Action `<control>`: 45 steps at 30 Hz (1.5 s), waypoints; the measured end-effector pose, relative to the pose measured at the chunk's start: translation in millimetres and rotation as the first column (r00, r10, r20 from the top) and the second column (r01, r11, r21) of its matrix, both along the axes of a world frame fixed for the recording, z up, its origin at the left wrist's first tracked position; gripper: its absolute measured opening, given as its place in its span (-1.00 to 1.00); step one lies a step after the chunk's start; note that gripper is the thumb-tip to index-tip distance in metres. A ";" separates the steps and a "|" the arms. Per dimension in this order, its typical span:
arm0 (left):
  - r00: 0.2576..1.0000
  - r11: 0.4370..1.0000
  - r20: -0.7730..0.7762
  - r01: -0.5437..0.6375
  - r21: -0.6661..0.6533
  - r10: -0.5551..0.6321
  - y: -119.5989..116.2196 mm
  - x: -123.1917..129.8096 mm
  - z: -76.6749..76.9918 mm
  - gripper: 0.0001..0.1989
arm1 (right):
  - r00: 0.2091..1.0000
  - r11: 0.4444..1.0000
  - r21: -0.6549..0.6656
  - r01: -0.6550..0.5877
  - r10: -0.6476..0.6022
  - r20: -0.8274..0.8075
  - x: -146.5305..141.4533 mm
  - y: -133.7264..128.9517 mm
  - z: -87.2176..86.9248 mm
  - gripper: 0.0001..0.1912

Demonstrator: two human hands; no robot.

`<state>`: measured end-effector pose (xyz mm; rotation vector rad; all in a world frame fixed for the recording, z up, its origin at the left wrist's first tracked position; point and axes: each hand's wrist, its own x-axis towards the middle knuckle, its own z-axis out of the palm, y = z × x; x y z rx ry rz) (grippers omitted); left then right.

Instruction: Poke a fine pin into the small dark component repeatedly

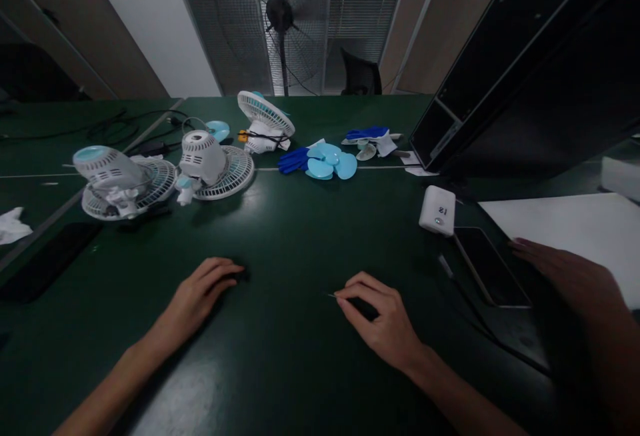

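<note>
My left hand [205, 293] rests low over the green table, its fingers closed on a small black piece [243, 274] whose kind I cannot make out. To its right, my right hand [376, 316] pinches a thin, pale, needle-like piece [331, 295] between thumb and forefinger. The tip of that piece points left, toward the other hand. Bare green tabletop [285, 316] lies between the two hands.
Small white fans [215, 163] lie at the back left, near a light-blue fan blade [331, 160] and blue gloves [294, 160]. A white device [438, 211], a phone [493, 266], a cable [480, 319] and another person's hand [570, 279] are at right, below a large black monitor [520, 56].
</note>
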<state>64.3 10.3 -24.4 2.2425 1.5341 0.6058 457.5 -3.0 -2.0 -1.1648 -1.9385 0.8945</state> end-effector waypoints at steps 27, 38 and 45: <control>0.866 0.887 -0.207 -0.462 0.017 0.455 14.2 -95.0 23.6 -0.57 | 1.000 1.000 -0.013 -0.001 0.001 0.012 -3.1 1.0 2.0 -0.86; 0.729 0.729 0.060 -0.684 0.035 0.682 8.8 -75.3 32.7 -0.56 | 1.000 1.000 0.002 -0.011 0.011 0.002 -2.3 0.6 0.5 -0.87; 0.684 0.697 0.143 -0.711 -0.092 0.716 11.6 -67.0 36.1 -0.43 | 1.000 1.000 -0.010 -0.014 0.014 0.011 -1.9 0.0 2.5 -0.86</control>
